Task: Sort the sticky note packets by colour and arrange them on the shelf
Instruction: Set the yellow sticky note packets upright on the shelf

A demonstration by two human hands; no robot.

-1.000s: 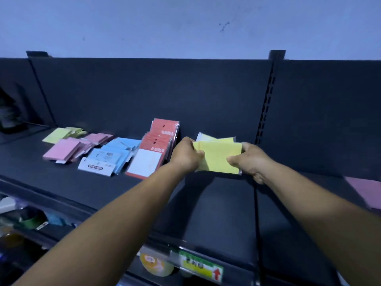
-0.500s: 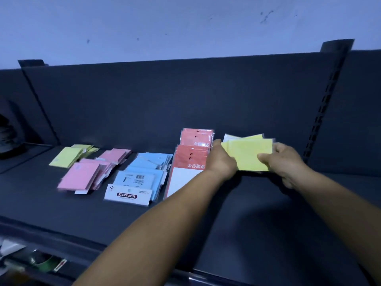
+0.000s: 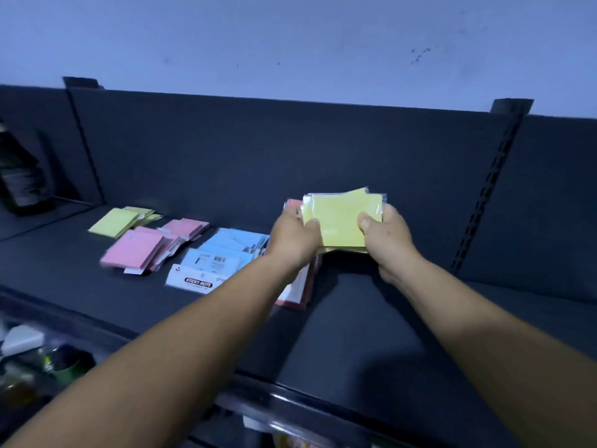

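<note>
Yellow sticky note packets (image 3: 342,221), a small fanned stack in clear film wrappers, are held just above the dark shelf (image 3: 371,344), in front of its back panel. The left hand (image 3: 292,240) grips the stack's left edge, thumb on the top face and fingers (image 3: 290,213) curled behind; the right hand (image 3: 386,237) pinches the right edge in the same way, thumb on top. Judged from the picture, the stack is light and fairly stiff when squared, but the glossy film looks slippery, so the packets could slide across one another; opposite edges, as here, seem the surest hold.

Partly hidden under the left wrist lies a row of red-backed packets (image 3: 302,292), touching or nearly touching the yellow stack's lower corner. Further left lie the blue packets (image 3: 226,250); the front one carries a white header card (image 3: 197,282) printed "STICKY NOTE", with a barcode above it too small to read. Beyond them are the pink packets (image 3: 135,250) and, near the shelf's rear left, a second group of yellow-green packets (image 3: 116,221). A dark bottle (image 3: 19,176) stands in the neighbouring bay, its label unreadable.
</note>
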